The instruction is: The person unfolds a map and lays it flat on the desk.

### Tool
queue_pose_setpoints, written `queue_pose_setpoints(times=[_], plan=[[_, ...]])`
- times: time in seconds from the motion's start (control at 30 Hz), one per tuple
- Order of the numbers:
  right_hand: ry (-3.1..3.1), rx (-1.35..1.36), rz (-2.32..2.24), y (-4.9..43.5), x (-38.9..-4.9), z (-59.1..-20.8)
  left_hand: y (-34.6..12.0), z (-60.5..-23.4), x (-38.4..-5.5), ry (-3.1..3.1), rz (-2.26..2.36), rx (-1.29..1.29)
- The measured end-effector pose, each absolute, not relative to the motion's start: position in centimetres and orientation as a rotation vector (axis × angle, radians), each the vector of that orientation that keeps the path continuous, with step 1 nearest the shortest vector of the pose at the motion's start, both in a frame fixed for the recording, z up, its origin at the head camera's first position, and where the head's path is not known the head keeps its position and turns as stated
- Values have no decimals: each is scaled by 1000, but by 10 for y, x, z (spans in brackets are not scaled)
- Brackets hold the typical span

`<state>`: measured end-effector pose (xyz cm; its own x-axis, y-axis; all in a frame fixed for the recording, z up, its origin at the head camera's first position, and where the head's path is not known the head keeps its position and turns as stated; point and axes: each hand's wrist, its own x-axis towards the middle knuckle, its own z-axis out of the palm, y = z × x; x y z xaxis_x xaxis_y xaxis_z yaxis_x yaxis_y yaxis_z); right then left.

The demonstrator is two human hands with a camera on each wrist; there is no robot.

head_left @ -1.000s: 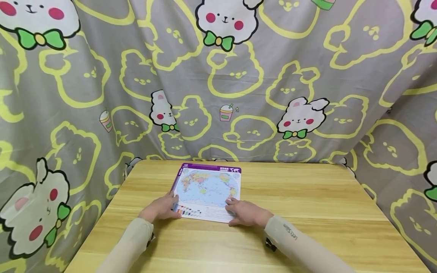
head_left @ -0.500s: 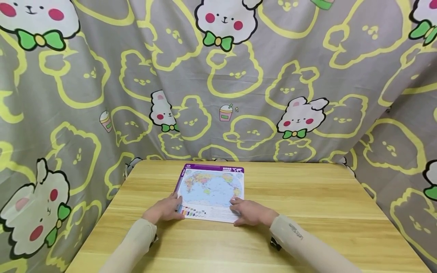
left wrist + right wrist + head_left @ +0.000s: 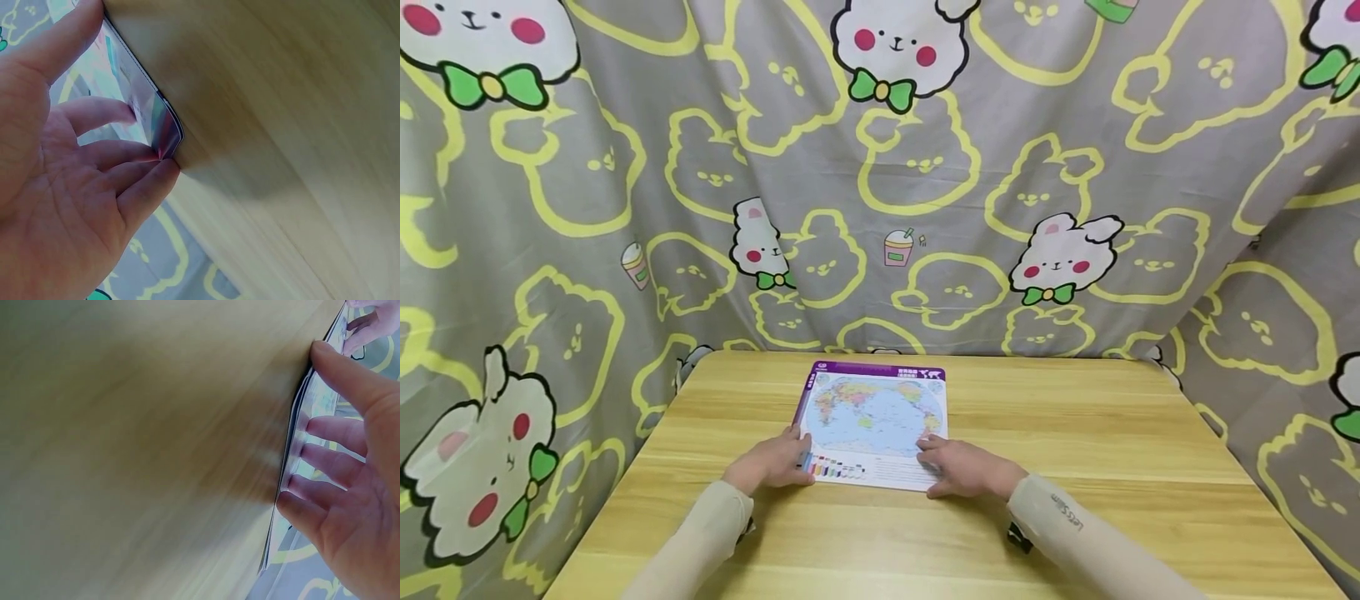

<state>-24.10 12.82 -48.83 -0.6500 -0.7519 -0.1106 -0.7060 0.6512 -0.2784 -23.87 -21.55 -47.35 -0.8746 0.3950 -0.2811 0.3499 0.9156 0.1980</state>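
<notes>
A thin world map sheet [image 3: 868, 429] with a purple top border lies flat on the wooden table, left of its middle. My left hand [image 3: 773, 462] rests at the map's near left corner. In the left wrist view its thumb is at the near edge, while the other fingertips touch the map's surface and side edge. At the near right corner is my right hand [image 3: 972, 467], fingers spread over the map's right part. The right wrist view shows its thumb [image 3: 334, 359] at the near edge and the fingertips against the sheet. Both palms stay off the map.
The wooden table [image 3: 1097, 442] extends to the right of the map and in front of it. A grey curtain [image 3: 955, 317] with cartoon rabbits hangs behind the table and along both sides.
The map has slid a short way to the right across the table. Both hands have moved right along with it, keeping their places at its near corners.
</notes>
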Motion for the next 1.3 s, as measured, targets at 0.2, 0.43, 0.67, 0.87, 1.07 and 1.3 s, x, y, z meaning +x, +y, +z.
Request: queue_pose_setpoints(times=[0.2,0.43,0.67,0.87,1.07,1.3], plan=[[2662,-1180,-304,134,-239,-489,-209,-475,-237,2757,200,569],[2679,-1165,-329,143,-238,-489,-201,-473,-238,2746,174,579],[2676,-1152,-362,151,-240,-490,-193,-472,-238,2732,151,575],[2678,-1126,-374,157,-240,-492,-189,-473,-238,2732,129,593],[2674,-1121,-403,163,-238,-490,-183,-471,-239,2736,117,620],[2672,-1098,-403,167,-239,-489,-179,-472,-238,2733,109,652]])
